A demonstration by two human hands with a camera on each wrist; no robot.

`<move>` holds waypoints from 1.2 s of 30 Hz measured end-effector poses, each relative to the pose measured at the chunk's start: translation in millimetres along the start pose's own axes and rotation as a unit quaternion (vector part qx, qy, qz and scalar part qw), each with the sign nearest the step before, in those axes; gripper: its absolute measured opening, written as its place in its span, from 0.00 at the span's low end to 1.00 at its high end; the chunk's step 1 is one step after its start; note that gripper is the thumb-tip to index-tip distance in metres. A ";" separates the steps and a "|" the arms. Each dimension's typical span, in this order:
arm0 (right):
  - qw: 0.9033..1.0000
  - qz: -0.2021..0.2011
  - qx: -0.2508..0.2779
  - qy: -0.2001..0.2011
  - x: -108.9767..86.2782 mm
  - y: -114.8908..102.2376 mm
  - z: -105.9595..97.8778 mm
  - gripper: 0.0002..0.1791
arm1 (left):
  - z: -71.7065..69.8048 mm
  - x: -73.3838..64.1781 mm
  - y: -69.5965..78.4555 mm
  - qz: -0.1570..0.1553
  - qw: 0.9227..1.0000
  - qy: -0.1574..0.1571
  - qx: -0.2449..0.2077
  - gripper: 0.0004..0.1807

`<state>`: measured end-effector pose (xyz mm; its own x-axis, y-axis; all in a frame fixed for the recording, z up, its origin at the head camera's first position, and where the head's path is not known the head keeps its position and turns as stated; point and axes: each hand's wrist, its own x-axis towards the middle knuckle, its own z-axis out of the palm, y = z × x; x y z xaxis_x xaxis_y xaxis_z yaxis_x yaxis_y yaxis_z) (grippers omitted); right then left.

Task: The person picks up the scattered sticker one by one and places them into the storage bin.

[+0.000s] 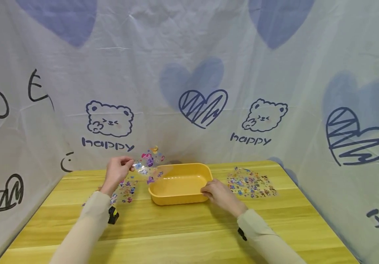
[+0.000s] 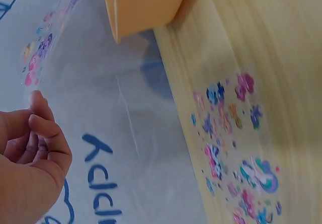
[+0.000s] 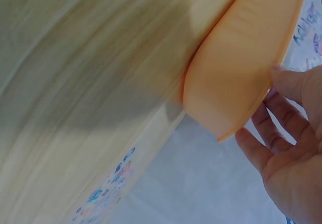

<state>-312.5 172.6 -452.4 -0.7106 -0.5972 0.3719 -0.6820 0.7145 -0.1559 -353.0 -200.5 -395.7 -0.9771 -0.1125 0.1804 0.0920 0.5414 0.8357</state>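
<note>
Pinching the sheet (image 1: 148,160) by its left edge in the left hand (image 1: 118,170), out rightward toward the tub (image 1: 179,200) — gripped at its right end by the right hand (image 1: 220,194).

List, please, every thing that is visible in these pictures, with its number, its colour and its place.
Table: one, yellowish wood grain, below everything
Container: one, yellow-orange, on the table
Raised sticker sheet: one, clear with multicoloured stickers, by the container's left end
Left stickers: many, multicoloured, on the table, left of the container
Right stickers: many, multicoloured, on the table, right of the container
Cloth backdrop: piece count unclear, whitish with blue hearts and dark drawings, behind and beside the table
Black objects: two, black, one near each sleeve
Sleeves: two, cream, on both arms
Left hand: one, bare, pinching the raised sheet
Right hand: one, bare, holding the container's right rim
</note>
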 end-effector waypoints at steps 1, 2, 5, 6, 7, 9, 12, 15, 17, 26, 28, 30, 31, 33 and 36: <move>1.000 0.001 0.001 -0.003 -0.1 -0.2 -0.6 0.06 | 3.6 1.1 1.2 0.007 1.000 0.000 0.007 0.14; 1.000 0.001 0.002 -0.006 -0.3 -0.1 -1.3 0.07 | 7.0 1.8 2.8 0.014 1.000 -0.003 0.010 0.14; 1.000 0.004 0.005 -0.016 -1.0 -0.2 -3.1 0.08 | 16.5 3.2 7.1 0.031 0.999 -0.020 0.021 0.13; 1.000 0.004 0.004 -0.018 -1.2 0.0 -3.3 0.09 | 19.5 3.8 8.7 0.038 0.999 -0.027 0.025 0.13; 1.000 0.004 0.004 -0.019 -1.7 0.2 -3.6 0.09 | 23.0 4.3 10.7 0.043 0.998 -0.032 0.030 0.12; 1.000 0.001 0.003 -0.019 -2.6 0.8 -3.8 0.09 | 29.9 5.4 14.8 0.049 0.997 -0.044 0.038 0.12; 1.000 -0.005 0.004 -0.018 -3.3 1.9 -3.6 0.09 | 40.6 7.6 21.2 0.056 0.995 -0.054 0.056 0.12; 1.000 -0.009 0.006 -0.015 -3.5 2.8 -2.7 0.09 | 51.3 8.5 26.8 0.057 0.994 -0.073 0.062 0.12; 1.000 -0.008 0.005 -0.015 -3.5 3.4 -2.3 0.09 | 58.9 9.1 29.5 0.057 0.993 -0.082 0.064 0.12; 1.000 0.002 -0.006 -0.017 -3.0 2.2 -0.5 0.10 | 91.4 5.8 34.8 0.048 0.990 -0.106 0.079 0.10; 1.000 0.004 -0.009 -0.020 -2.6 1.8 0.0 0.10 | 97.9 3.7 35.9 0.041 0.990 -0.109 0.079 0.10; 1.000 0.005 -0.012 -0.020 -2.4 1.6 0.1 0.10 | 104.7 2.2 37.2 0.036 0.990 -0.107 0.081 0.10; 1.000 0.004 -0.012 -0.020 -2.4 1.5 -0.2 0.10 | 107.6 1.3 37.9 0.036 0.990 -0.104 0.085 0.10; 1.000 0.002 -0.016 -0.021 -2.4 1.4 -0.8 0.10 | 114.1 0.1 39.1 0.034 0.990 -0.098 0.092 0.09; 0.999 0.000 -0.026 -0.022 -2.1 1.1 -1.5 0.10 | 122.4 -1.2 41.2 0.050 0.989 -0.084 0.114 0.07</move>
<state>-311.5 175.2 -452.0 -0.7178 -0.6120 0.3320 -0.6735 0.7312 -0.1083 -371.5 -76.0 -425.0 -0.9852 0.0805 0.1516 0.1628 0.7183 0.6764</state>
